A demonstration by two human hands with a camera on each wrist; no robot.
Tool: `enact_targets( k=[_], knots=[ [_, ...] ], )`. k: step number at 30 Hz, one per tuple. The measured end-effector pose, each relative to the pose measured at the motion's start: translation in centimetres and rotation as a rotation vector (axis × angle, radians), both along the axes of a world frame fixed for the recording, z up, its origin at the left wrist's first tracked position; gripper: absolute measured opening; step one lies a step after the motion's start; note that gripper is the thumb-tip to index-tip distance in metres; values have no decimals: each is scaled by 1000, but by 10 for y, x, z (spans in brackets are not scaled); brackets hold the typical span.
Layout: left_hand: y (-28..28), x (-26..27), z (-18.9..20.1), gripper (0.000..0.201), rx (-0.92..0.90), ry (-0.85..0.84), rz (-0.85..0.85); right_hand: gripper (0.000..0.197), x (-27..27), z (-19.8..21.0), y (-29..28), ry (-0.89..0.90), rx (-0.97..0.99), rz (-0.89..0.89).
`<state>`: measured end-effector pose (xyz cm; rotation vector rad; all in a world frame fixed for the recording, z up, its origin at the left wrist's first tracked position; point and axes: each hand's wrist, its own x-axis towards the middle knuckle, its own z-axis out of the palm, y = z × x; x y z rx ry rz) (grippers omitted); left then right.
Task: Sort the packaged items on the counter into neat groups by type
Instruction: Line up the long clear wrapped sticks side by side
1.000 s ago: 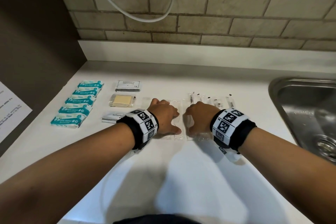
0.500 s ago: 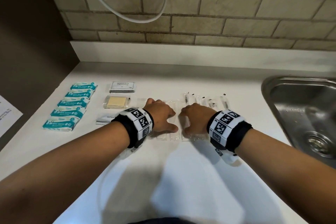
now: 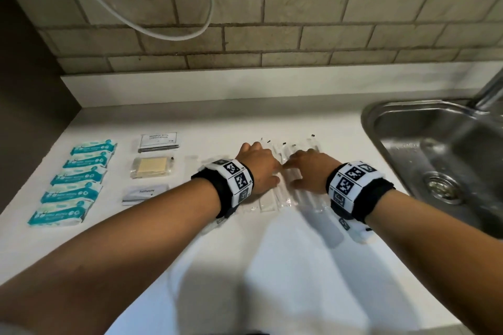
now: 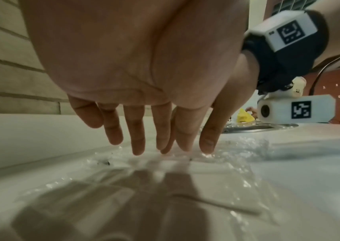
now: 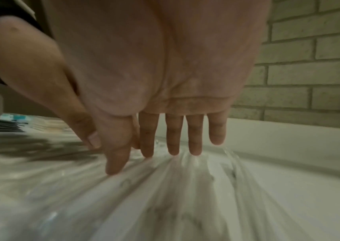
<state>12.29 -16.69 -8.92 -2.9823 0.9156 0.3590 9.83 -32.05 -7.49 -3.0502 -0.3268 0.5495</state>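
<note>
On the white counter (image 3: 272, 266), between the steel sink (image 3: 408, 128) and three flat sachets (image 3: 152, 170), we lay our left hand (image 3: 258, 168) and right hand (image 3: 310, 171) palm-down, fingers straight, pressing the row of long clear plastic packets (image 3: 275, 198). Five teal wipe packs (image 3: 79, 182) line the far left.

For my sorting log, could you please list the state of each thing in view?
Left hand: fingers straight, pressing on the clear packets.
Right hand: fingers straight, pressing on the clear packets.
Clear packets: flat, side by side.
Teal packs: five in a column.
Shampoo sachet: flat.
Soap packet: flat.
Toothpaste sachet: flat.
Sink: wet.
</note>
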Motion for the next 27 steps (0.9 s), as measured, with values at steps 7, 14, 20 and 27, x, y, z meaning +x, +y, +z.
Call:
enact_targets(
  k=[7,14,20,27],
  knots=[
    [-15,4,-3,33,109,-21,-8,50,0,-7,-17,-67,1,14],
    [-36,5,0,35,12,99,144,43,4,0,-41,-37,-77,77],
    [-60,-4,2,42,-108,149,289,33,7,-3,-52,-24,-45,101],
    [-71,-5,2,20,-277,95,469,28,17,-12,-52,-48,62,34]
  ],
)
